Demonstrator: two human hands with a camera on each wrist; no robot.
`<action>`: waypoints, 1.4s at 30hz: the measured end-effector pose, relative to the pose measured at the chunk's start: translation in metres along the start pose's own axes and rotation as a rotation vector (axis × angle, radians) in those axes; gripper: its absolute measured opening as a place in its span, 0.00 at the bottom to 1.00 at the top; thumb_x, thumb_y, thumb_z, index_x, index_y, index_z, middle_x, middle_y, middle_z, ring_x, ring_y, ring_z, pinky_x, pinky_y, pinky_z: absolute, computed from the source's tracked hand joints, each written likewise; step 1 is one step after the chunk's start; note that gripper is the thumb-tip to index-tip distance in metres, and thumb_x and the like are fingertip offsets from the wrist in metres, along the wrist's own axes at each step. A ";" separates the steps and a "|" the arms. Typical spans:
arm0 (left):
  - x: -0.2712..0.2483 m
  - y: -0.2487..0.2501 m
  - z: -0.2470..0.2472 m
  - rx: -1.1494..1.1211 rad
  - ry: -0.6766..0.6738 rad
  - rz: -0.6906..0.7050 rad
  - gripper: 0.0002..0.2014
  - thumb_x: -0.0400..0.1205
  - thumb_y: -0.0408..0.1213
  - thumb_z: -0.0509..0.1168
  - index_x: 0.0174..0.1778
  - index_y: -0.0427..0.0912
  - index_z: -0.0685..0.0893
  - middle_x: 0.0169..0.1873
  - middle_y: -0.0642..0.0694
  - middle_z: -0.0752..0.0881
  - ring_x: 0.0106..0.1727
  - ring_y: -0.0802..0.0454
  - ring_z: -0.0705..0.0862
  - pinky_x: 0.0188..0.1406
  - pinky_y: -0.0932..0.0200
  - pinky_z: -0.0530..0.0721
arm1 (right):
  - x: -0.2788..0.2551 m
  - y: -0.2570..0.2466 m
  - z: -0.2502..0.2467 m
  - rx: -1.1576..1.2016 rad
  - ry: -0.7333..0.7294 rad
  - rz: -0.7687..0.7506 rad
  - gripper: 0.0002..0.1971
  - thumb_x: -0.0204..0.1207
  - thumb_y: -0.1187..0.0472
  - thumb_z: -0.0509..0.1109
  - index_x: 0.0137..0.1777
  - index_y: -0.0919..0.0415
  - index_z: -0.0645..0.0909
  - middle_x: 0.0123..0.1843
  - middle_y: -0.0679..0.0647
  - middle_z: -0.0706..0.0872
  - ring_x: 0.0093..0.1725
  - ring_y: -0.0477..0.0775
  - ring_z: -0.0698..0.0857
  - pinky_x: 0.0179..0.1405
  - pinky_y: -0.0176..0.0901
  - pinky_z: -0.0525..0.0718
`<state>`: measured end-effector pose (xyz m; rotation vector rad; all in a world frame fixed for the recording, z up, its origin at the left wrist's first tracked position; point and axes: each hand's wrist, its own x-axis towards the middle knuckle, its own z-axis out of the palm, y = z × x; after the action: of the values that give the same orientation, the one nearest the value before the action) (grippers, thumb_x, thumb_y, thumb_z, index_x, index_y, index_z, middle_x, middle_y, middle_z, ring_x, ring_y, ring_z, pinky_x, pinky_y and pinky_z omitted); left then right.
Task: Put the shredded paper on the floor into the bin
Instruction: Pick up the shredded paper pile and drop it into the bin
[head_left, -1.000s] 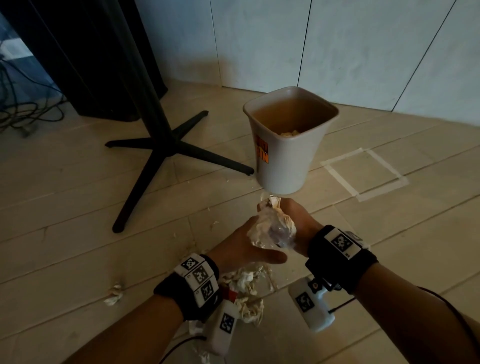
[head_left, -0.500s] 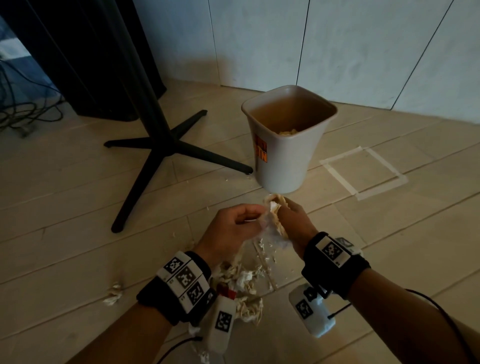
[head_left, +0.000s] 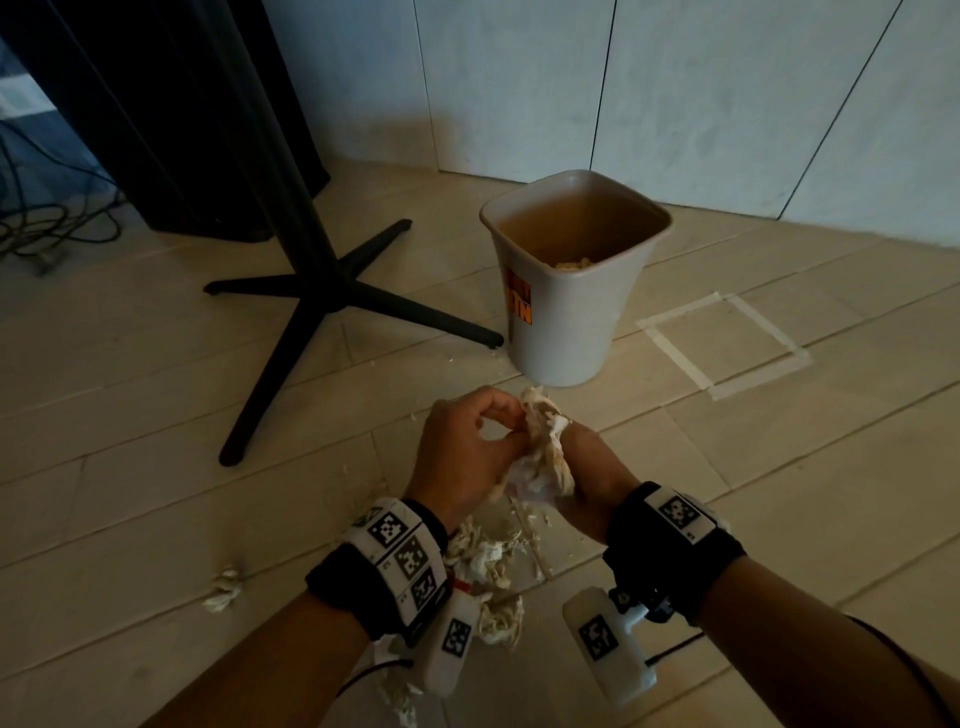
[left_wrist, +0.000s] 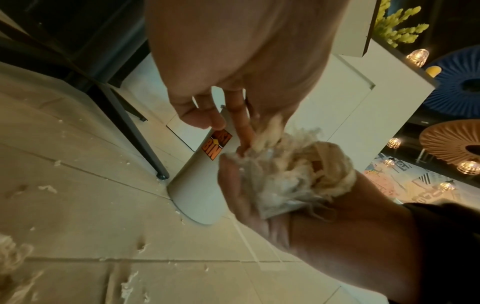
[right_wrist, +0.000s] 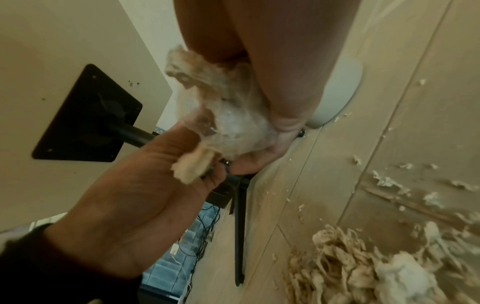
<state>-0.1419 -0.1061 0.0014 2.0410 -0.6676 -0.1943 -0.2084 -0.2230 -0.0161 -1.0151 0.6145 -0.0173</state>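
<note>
Lying nearest, loose pale shredded paper pile (head_left: 488, 566) on floor. Above it, left hand (head_left: 462, 457) and right hand (head_left: 587, 478) both curl round one crumpled wad of paper shreds (head_left: 540, 452), pressed between palms. Beige plastic bin (head_left: 571, 291) stands upright straight ahead, just beyond wad, mouth higher; right hand slightly nearer.

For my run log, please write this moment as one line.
left hand: holds paper wad | right hand: holds same wad | bin: upright, some paper inside | floor: paper pile remains
</note>
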 end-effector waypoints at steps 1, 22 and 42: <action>0.002 -0.002 -0.001 0.045 0.022 -0.004 0.11 0.72 0.44 0.78 0.46 0.49 0.85 0.44 0.55 0.86 0.47 0.65 0.81 0.46 0.65 0.78 | -0.003 -0.004 -0.002 -0.020 -0.011 -0.018 0.12 0.81 0.62 0.68 0.56 0.72 0.81 0.45 0.70 0.87 0.40 0.64 0.88 0.40 0.56 0.89; -0.021 -0.002 0.003 -0.361 0.034 -0.203 0.10 0.72 0.37 0.79 0.45 0.47 0.86 0.41 0.54 0.90 0.44 0.58 0.90 0.43 0.63 0.89 | 0.009 -0.016 0.007 0.050 0.005 0.147 0.14 0.80 0.53 0.54 0.34 0.59 0.68 0.28 0.59 0.68 0.23 0.56 0.68 0.25 0.40 0.66; 0.013 -0.004 -0.009 -0.637 -0.047 -0.324 0.16 0.80 0.28 0.69 0.61 0.48 0.80 0.57 0.44 0.87 0.57 0.49 0.87 0.54 0.55 0.89 | 0.045 -0.107 0.005 -0.513 0.242 -0.581 0.11 0.82 0.48 0.67 0.50 0.54 0.83 0.40 0.53 0.85 0.31 0.51 0.83 0.23 0.40 0.79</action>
<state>-0.1262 -0.1042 0.0041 1.5135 -0.2455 -0.5682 -0.1403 -0.2905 0.0500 -1.6815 0.5329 -0.5224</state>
